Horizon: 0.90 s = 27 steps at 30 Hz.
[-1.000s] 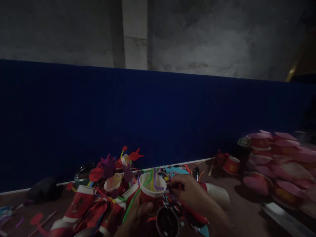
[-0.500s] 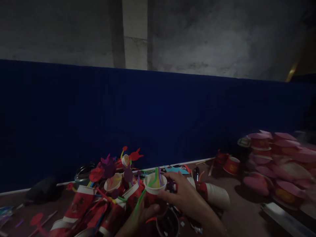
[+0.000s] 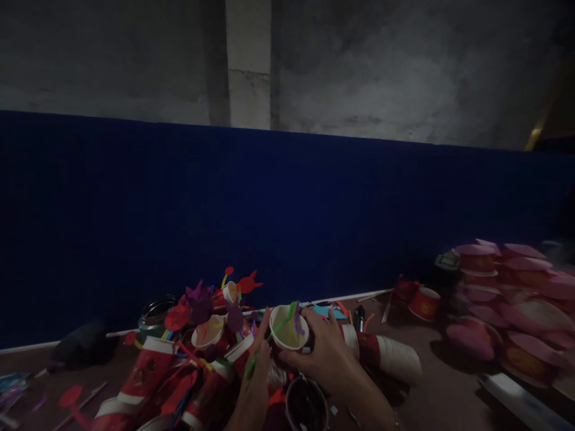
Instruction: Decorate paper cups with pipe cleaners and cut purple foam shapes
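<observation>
In my right hand [image 3: 330, 359] is a white-rimmed paper cup [image 3: 288, 347], gripped from its right side and tilted so its mouth faces me. Green, yellow and purple pipe cleaners stand inside it. A green pipe cleaner [image 3: 252, 365] runs over the cup's left rim into my left hand [image 3: 255, 380], whose fingers point up beside the cup and close on the strip. Below the cup stands an open dark container [image 3: 306, 402]. Left of my hands lies a heap of decorated red cups [image 3: 148, 368] with coloured strips and paper shapes.
Stacked paper cups [image 3: 390, 356] lie on their side to the right. Farther right are a pile of pink-topped red tubs [image 3: 523, 353] and a long whitish object [image 3: 516, 395]. A blue panel [image 3: 287, 209] rises behind the table. A black marker [image 3: 360, 317] lies near the back edge.
The cup has tipped toward me and moved slightly right. My left hand has risen to its left side, fingers now upright along it. My right hand keeps its grip.
</observation>
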### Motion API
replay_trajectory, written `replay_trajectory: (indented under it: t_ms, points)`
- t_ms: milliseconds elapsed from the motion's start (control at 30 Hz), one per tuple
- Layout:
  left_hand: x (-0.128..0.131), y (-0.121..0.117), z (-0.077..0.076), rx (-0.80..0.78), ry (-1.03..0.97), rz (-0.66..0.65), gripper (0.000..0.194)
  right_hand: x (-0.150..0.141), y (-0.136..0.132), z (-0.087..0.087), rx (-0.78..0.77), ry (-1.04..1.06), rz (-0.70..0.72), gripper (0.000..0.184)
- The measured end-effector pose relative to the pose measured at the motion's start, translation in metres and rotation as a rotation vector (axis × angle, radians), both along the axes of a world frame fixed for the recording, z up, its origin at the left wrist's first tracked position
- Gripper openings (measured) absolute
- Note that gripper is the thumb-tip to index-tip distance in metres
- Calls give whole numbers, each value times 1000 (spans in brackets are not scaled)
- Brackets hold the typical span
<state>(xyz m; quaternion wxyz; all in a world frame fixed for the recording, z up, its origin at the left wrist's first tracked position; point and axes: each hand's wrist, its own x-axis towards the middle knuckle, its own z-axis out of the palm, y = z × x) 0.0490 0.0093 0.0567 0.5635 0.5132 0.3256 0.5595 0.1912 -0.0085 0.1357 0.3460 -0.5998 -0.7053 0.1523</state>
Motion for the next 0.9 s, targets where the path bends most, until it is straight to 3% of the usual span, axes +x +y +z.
replay_trajectory:
  t_ms: [100, 200, 333, 467, 533, 600, 700, 833, 900]
  points:
    - [-3, 5, 6, -26, 2, 53, 45, 1, 4, -5, 92, -55, 25, 26]
    - [-13, 16, 9, 44, 75, 141, 34, 4, 3, -6, 120, -98, 80, 29]
    - [-26, 28, 11, 165, 179, 67, 32, 1, -2, -1, 52, -118, 173, 26]
    - [-20, 20, 19, 6, 138, 145, 35, -7, -5, -1, 60, -160, 176, 27]
    - [-14, 13, 24, 40, 213, 110, 36, -11, -5, -3, 51, -191, 171, 29]
    - [-8, 8, 29, 105, 305, 115, 25, -14, -4, -6, 40, -211, 190, 30]
    - [-7, 8, 32, 67, 309, 106, 10, -15, -5, -7, 12, -175, 232, 40]
    - [-14, 10, 32, 60, 330, 54, 6, -7, -7, -5, -108, -53, 311, 68]
    - [-16, 11, 30, 123, 370, 22, 7, -3, -7, -5, -144, -14, 316, 64]
